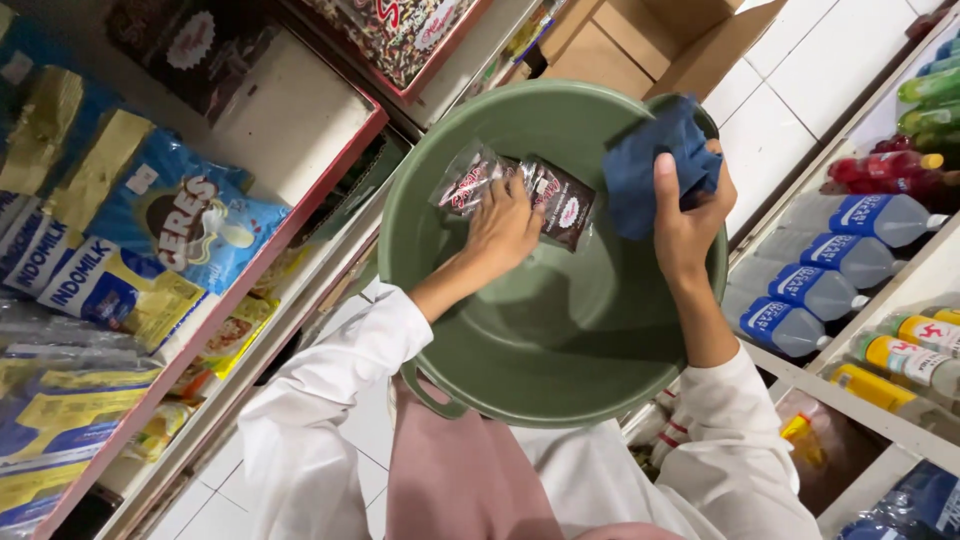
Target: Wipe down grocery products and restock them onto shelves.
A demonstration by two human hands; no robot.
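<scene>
A large green plastic basin (560, 370) is held up in front of me, between two shop shelves. My left hand (503, 228) reaches into it and grips a strip of small dark sachets (560, 200) that lies against the basin's far inner wall. My right hand (688, 215) clutches a dark blue cloth (650, 160) pressed over the basin's right rim. Both arms wear white sleeves.
On the left, a red-edged shelf (250, 270) carries blue and yellow sachet packs (120, 270) and dark packets. To the right, a white shelf (900, 290) holds plastic bottles (830, 290) of several colours. An open cardboard box (650, 40) rests on the white tiled floor beyond the basin.
</scene>
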